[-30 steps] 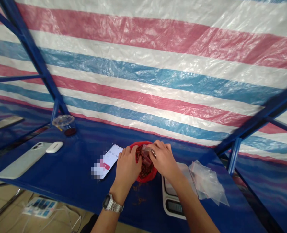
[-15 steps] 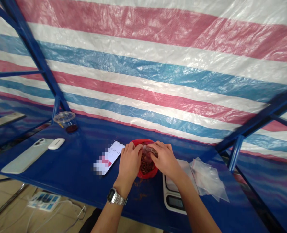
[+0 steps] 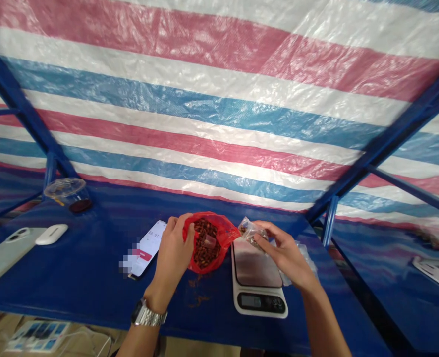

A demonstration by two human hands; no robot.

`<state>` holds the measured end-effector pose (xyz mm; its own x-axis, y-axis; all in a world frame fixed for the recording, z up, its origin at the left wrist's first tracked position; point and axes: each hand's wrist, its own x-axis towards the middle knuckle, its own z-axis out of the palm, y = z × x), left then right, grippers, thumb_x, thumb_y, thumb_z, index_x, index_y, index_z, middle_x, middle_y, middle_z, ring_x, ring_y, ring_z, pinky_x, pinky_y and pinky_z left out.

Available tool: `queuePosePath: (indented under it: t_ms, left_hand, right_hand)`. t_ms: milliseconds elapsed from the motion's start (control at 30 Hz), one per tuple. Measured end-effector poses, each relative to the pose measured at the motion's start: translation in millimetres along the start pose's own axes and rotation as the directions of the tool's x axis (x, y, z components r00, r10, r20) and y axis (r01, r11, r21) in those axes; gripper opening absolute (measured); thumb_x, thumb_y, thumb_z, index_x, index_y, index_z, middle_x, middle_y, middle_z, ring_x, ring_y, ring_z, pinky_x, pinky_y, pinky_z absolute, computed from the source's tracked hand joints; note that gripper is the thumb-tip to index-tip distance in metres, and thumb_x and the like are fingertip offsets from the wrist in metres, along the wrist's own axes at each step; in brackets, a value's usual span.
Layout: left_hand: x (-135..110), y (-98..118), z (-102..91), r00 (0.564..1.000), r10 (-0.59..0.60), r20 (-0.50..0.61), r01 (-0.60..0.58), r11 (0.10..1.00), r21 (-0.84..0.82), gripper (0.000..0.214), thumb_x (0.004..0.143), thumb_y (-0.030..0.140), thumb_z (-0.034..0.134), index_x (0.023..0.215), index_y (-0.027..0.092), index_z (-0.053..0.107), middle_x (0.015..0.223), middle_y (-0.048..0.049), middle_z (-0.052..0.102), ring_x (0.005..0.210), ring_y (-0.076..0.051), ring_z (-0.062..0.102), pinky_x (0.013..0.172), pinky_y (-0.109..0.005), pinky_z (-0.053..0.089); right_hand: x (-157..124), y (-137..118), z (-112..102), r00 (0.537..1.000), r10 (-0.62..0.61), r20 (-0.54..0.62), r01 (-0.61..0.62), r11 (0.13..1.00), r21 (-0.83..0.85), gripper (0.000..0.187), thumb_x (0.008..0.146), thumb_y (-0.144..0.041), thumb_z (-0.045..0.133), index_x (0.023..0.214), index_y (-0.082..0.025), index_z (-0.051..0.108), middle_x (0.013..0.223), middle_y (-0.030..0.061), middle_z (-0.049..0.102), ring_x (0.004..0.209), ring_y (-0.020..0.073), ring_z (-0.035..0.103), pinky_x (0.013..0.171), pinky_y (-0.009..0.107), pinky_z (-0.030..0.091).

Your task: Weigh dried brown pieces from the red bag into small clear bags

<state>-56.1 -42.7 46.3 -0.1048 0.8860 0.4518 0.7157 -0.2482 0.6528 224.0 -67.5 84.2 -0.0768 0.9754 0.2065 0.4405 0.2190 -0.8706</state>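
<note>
My left hand [image 3: 175, 243] grips the left rim of a red plastic bag [image 3: 225, 228], thumb on the inside edge. The bag gapes upward and holds dried reddish-brown pieces [image 3: 204, 255], with a small clear cup-like item [image 3: 209, 242] lying on them. Between the thumb and fingers of my right hand [image 3: 288, 253] is a small clear plastic bag [image 3: 249, 232] with some brown pieces inside. It hangs tilted above the back of a white digital scale [image 3: 258, 275], just right of the red bag. I cannot tell whether it touches the plate.
Clear plastic bags [image 3: 304, 258] lie partly behind my right hand. A phone showing a timer [image 3: 148, 250] is left of my left hand. Further left are a white earbud case [image 3: 51, 234], another phone [image 3: 7, 255] and a clear cup [image 3: 69, 193]. Crumbs [image 3: 199, 300] dot the blue table.
My hands have parted: the right moved right with the small clear bag, from over the red bag to above the scale. The left now holds the red bag's rim. The view has shifted right.
</note>
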Motion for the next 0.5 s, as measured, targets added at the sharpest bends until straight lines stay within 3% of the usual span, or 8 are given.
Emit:
queuePosePath:
  t_ms: [133,267,367,500]
  left_hand:
    - [0,2,0.3,0.999,-0.035,0.017,0.035,0.999,-0.003,0.034,0.101,0.029,0.047,0.128,0.021,0.066,0.108,-0.0094,0.064,0.098,-0.026,0.066,0.097,-0.043,0.053]
    - [0,7,1.2,0.999,-0.046,0.024,0.046,0.999,-0.007,0.034,0.100,0.027,0.047,0.126,0.020,0.067,0.107,-0.0094,0.064,0.097,-0.026,0.065,0.098,-0.042,0.052]
    - [0,9,2.6,0.998,-0.051,0.036,0.052,0.998,-0.026,0.034,0.100,0.026,0.046,0.126,0.020,0.067,0.109,-0.0096,0.065,0.097,-0.025,0.065,0.098,-0.042,0.051]
    - [0,11,3.7,0.998,-0.047,0.048,0.049,0.998,-0.028,0.034,0.099,0.025,0.046,0.125,0.020,0.067,0.108,-0.0092,0.064,0.098,-0.025,0.064,0.097,-0.041,0.050]
  right_hand:
    - [-9,20,-20,0.991,0.095,0.095,-0.082,0.989,-0.127,0.037,0.091,-0.048,0.068,0.119,-0.025,0.074,0.111,0.0058,0.077,0.099,0.0252,0.071,0.090,0.039,0.056]
    - [-12,36,-22,0.983,0.090,0.160,-0.048,0.967,-0.252,0.035,0.088,-0.043,0.070,0.118,-0.025,0.075,0.119,0.0079,0.076,0.110,0.0284,0.069,0.104,0.046,0.051]
    - [-12,43,-24,0.995,0.004,0.097,0.024,0.959,-0.283,0.041,0.088,-0.041,0.070,0.126,-0.028,0.072,0.133,0.0078,0.070,0.127,0.0295,0.062,0.115,0.050,0.043]
    - [-11,45,-31,0.998,-0.035,-0.045,0.021,0.958,-0.287,0.039,0.092,-0.041,0.065,0.129,-0.031,0.070,0.135,0.0069,0.068,0.130,0.0280,0.060,0.115,0.050,0.042]
